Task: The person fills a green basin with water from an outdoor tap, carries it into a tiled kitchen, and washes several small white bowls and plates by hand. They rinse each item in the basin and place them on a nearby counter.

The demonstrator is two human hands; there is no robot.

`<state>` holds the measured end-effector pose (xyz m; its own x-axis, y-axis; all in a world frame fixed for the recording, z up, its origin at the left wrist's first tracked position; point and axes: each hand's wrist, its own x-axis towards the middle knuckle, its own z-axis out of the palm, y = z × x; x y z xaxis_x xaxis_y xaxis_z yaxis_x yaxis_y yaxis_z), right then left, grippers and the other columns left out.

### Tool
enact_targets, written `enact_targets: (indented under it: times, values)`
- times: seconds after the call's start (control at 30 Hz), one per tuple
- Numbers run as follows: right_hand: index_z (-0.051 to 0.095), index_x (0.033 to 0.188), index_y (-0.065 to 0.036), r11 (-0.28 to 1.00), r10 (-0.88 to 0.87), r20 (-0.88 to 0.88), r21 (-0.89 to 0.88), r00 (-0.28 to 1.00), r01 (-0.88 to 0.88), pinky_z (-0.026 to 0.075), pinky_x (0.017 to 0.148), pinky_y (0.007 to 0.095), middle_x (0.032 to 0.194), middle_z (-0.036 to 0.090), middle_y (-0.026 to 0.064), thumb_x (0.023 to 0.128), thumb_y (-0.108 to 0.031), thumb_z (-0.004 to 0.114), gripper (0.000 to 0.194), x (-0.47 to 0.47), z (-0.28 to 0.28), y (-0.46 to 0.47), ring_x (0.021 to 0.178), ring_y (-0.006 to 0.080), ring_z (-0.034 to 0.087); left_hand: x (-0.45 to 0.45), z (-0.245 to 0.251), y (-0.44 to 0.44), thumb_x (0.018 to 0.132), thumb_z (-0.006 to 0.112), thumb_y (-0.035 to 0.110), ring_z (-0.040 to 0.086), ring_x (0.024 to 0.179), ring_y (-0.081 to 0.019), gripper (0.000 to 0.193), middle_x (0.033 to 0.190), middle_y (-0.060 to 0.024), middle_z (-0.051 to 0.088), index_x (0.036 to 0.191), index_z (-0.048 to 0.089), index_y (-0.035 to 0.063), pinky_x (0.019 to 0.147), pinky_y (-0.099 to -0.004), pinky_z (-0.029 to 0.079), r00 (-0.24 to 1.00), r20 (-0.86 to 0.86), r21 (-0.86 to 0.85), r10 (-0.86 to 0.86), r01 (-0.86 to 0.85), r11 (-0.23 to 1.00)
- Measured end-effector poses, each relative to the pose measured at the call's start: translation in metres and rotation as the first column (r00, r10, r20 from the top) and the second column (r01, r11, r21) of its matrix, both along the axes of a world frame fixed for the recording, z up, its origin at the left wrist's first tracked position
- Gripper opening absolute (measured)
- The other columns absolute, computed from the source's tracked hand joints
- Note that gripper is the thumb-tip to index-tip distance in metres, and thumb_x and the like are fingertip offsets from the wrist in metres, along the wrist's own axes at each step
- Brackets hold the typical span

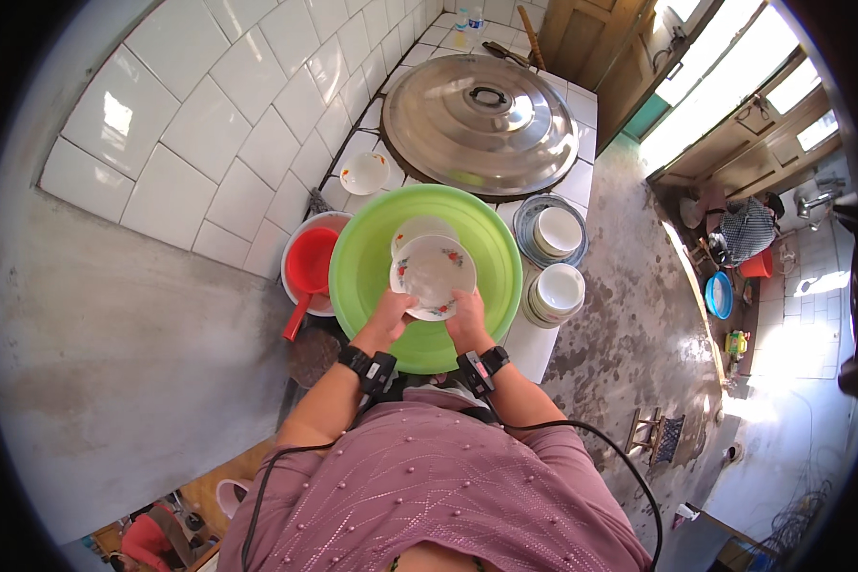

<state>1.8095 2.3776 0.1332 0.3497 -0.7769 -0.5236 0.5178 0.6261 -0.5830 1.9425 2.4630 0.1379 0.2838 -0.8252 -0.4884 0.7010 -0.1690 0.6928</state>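
A white plate with red flowers (433, 277) is held by its near rim between my left hand (388, 316) and my right hand (466, 314). It hangs over a large light-green plastic basin (495, 250). Partly behind the plate, another white dish (425, 229) lies in the basin. To the basin's left, a red plastic dipper (312, 259) rests in a pale basin (292, 236). Right of the green basin stand a stack of white bowls (560, 287) and, farther back, more white bowls (559, 230) on blue-grey plates (520, 220). Both wrists wear black straps with small devices.
A large metal lid (443, 107) with a black handle covers the back of the white-tiled counter (579, 107). A small white bowl (365, 173) sits near the tiled wall. Two people are apart from me, one at far right by a blue basin (719, 295), another at lower left.
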Motion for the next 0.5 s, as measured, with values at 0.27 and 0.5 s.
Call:
enact_targets:
  times: [0.27,0.5]
  values:
    - [0.048,0.126,-0.001,1.0,0.003,0.008,-0.006,1.0,-0.003,0.05,0.088,0.0391,0.116,0.058,0.0122,0.085,-0.001,0.053,0.042,0.017,-0.017,0.007,0.101,0.0251,0.059,-0.004,0.025,0.001,0.071,0.047,-0.01,0.062,0.094,-0.0294,0.067,0.116,-0.0138,0.052,0.134,0.032,0.0066,0.071,-0.044,0.059,0.985,0.138,0.07,0.102,-0.113,0.991]
    - [0.049,0.126,0.001,0.946,0.175,-0.122,-0.253,0.977,-0.201,0.047,0.087,0.0329,0.11,0.059,0.0099,0.08,0.003,0.052,0.046,0.008,-0.016,-0.014,0.1,0.0204,0.057,0.003,0.025,0.008,0.072,0.05,-0.009,0.063,0.091,-0.0254,0.058,0.109,-0.0112,0.056,0.127,0.04,0.0032,0.068,-0.0393,0.058,0.998,0.031,0.1,-0.051,0.047,0.994]
